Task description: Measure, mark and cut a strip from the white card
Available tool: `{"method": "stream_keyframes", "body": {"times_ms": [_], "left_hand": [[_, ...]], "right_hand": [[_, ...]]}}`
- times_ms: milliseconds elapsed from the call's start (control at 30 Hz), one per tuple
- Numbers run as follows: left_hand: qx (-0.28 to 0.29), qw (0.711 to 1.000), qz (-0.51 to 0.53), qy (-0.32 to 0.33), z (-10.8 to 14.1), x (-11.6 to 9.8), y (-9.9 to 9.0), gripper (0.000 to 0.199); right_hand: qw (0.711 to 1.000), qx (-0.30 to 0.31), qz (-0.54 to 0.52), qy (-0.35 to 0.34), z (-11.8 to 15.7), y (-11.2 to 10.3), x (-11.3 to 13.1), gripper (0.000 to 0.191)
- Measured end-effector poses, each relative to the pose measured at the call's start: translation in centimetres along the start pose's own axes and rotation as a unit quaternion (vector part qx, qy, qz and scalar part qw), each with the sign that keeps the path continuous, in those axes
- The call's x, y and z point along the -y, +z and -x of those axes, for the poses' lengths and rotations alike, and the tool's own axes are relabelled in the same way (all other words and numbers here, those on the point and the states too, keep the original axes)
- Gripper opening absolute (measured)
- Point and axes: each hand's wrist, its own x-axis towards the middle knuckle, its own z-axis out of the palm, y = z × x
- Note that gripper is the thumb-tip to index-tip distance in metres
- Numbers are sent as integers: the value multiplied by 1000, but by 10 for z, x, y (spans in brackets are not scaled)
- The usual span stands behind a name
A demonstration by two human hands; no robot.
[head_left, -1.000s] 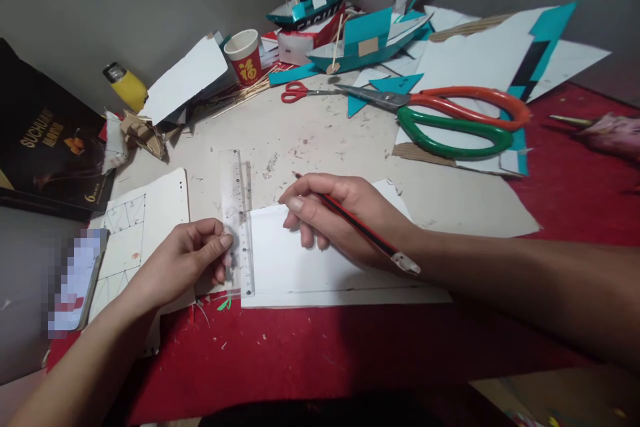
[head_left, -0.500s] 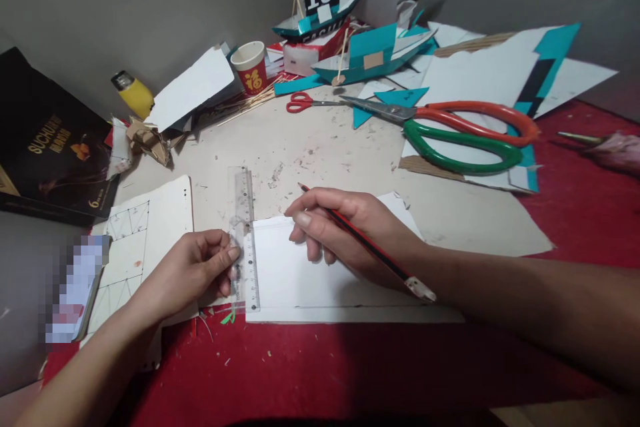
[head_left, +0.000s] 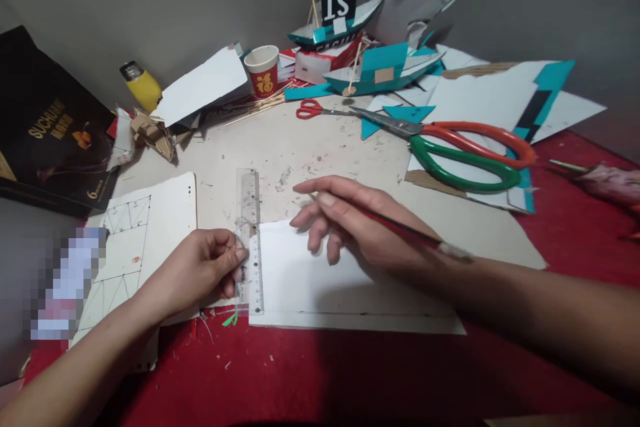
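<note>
My left hand (head_left: 215, 263) pinches the left edge of a clear ruler (head_left: 257, 253), which stands lengthwise over the left edge of a white sheet (head_left: 300, 280). A drawn line with small marks runs along the sheet's near edge. Above the sheet, my right hand (head_left: 350, 217) holds a red and black pencil (head_left: 395, 227) between thumb and fingers, its tip pointing left and its other fingers loosely spread. Left of my left hand lies a notebook (head_left: 173, 213) with drawn triangle patterns, partly under my forearm.
Large scissors (head_left: 470, 153) with orange and green handles lie on card at the right, beside small red scissors (head_left: 310, 109). Behind are two paper boats (head_left: 385, 70), a paper cup (head_left: 263, 73), thin sticks and a yellow bottle (head_left: 141, 87). A black box (head_left: 55, 127) stands left.
The pencil has tilted flatter in my right hand, and its fingers have spread a little. My left hand still holds the ruler at the sheet's edge. The view has shifted slightly.
</note>
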Motion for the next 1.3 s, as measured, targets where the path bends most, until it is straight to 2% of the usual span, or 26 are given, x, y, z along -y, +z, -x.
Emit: {"method": "stream_keyframes", "body": {"times_ms": [100, 167, 267, 367, 433, 600, 767, 1300], "left_hand": [[9, 1000, -11, -7, 0, 2, -1, 31], [13, 1000, -18, -9, 0, 2, -2, 31], [12, 1000, -27, -6, 0, 5, -3, 32], [10, 999, -33, -3, -1, 8, -2, 30], [7, 999, -36, -4, -1, 10, -2, 29], [3, 999, -32, -9, -1, 12, -1, 27], [18, 999, -20, -18, -2, 12, 0, 27], [27, 999, -8, -16, -6, 18, -1, 29]], "right_hand": [[999, -28, -15, 13, -1, -1, 18, 50], [999, -42, 11, 9, -1, 2, 32, 56], [996, -33, 73, 39, -3, 14, 42, 42], [993, 9, 90, 71, -11, 29, 34, 13], [995, 6, 76, 67, -18, 35, 23, 3], [997, -23, 59, 52, -27, 36, 0, 4], [996, -29, 44, 76, -24, 31, -13, 0], [987, -28, 154, 26, -22, 32, -18, 10]]}}
